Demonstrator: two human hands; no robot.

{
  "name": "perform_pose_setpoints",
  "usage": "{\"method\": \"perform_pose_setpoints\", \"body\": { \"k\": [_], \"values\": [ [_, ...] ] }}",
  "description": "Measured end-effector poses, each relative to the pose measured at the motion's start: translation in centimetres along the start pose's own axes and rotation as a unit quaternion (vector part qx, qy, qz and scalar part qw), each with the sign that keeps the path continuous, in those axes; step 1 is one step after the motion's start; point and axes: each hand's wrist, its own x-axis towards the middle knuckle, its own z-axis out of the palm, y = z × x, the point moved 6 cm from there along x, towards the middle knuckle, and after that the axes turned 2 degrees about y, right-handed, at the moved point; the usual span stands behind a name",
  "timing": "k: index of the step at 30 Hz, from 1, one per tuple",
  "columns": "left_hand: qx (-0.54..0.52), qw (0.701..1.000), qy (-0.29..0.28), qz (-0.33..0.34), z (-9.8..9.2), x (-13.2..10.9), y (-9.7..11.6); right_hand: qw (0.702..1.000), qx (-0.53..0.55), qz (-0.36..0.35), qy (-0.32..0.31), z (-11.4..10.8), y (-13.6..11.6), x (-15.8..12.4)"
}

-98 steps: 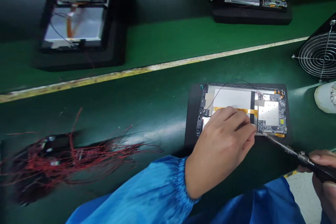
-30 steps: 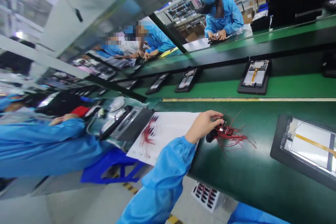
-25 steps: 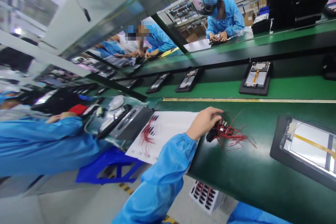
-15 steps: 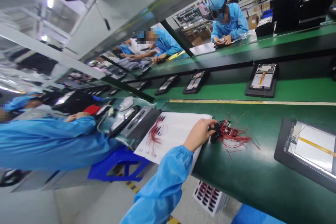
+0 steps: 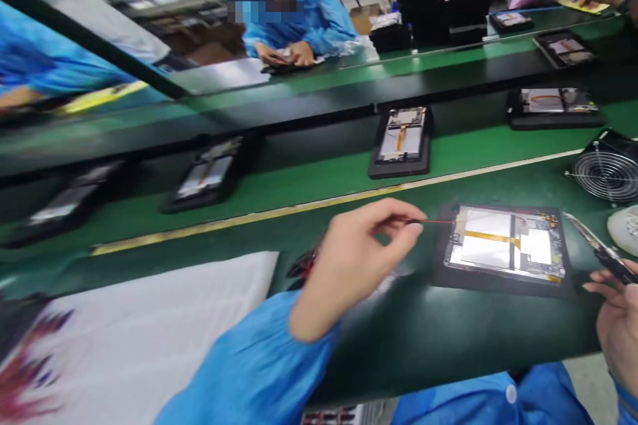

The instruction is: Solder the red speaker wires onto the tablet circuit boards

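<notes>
My left hand (image 5: 356, 259) is closed in a pinch on a small dark part with red wires (image 5: 432, 221). The wires stretch right toward an opened tablet (image 5: 486, 262), which lies on a black foam pad (image 5: 443, 275) with its battery and orange ribbon cable showing. At the right edge my right hand (image 5: 618, 322) grips a soldering iron (image 5: 611, 259), its tip pointing up and left beside the tablet. A pile of black parts with red wires (image 5: 302, 267) is partly hidden behind my left wrist.
White sheets (image 5: 164, 325) with more wired parts (image 5: 34, 372) lie at the left. A fan (image 5: 605, 172) and a white container (image 5: 625, 229) stand at the right. Opened tablets on pads (image 5: 401, 143) line the green belt (image 5: 309, 179). Co-workers sit across it.
The view has swung right. My left hand has left the pile with a wired part and come near the tablet. My right hand with the soldering iron has come into view.
</notes>
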Motion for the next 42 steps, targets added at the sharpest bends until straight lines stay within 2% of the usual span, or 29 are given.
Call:
{"method": "perform_pose_setpoints", "body": {
  "k": [2,4,6,8,12,15,18,21,25,27,33,37,40,42],
  "values": [
    [0.038,0.995,-0.068,0.056,4.9,1.8,1.6,1.0,-0.004,0.004,-0.002,0.3,0.0,-0.3],
    [0.087,0.987,-0.101,0.093,7.9,2.6,1.6,1.0,-0.002,0.011,-0.003,0.6,-0.1,-0.7],
    [0.114,0.98,-0.11,0.118,9.2,2.8,1.3,1.0,0.0,0.014,-0.007,0.9,-0.1,-0.9],
    [0.116,0.975,-0.107,0.157,9.8,2.5,1.8,1.0,0.0,0.014,-0.013,1.2,-0.2,-1.1],
    [0.041,0.959,-0.116,0.256,12.4,1.4,5.4,1.0,-0.011,0.003,-0.028,1.4,-0.2,-1.3],
    [0.004,0.951,-0.133,0.279,15.4,1.2,7.3,0.998,-0.028,-0.004,-0.047,1.5,-0.5,-1.5],
    [-0.015,0.952,-0.14,0.271,17.1,1.4,7.6,0.995,-0.055,0.005,-0.081,2.0,-1.2,-1.8],
    [-0.039,0.954,-0.123,0.272,16.7,1.3,7.3,0.985,-0.106,-0.006,-0.137,3.7,-2.4,-2.2],
    [-0.073,0.95,-0.093,0.288,14.9,0.3,7.5,0.948,-0.192,-0.074,-0.241,7.3,-3.6,-3.1],
    [-0.081,0.952,-0.08,0.283,14.1,-0.1,7.6,0.938,-0.201,-0.086,-0.269,8.6,-3.7,-3.6],
    [-0.095,0.955,-0.08,0.27,13.3,-0.6,7.5,0.944,-0.192,-0.068,-0.259,10.1,-3.7,-4.0],
    [-0.134,0.953,-0.05,0.267,12.8,-0.7,7.2,0.945,-0.206,-0.041,-0.249,10.8,-3.8,-3.8],
    [-0.156,0.95,-0.034,0.27,12.6,-1.0,7.1,0.945,-0.215,-0.027,-0.245,10.0,-4.2,-3.6],
    [-0.146,0.955,-0.033,0.256,12.9,-1.0,6.8,0.941,-0.226,-0.027,-0.249,8.3,-4.6,-3.5]
  ]
}}
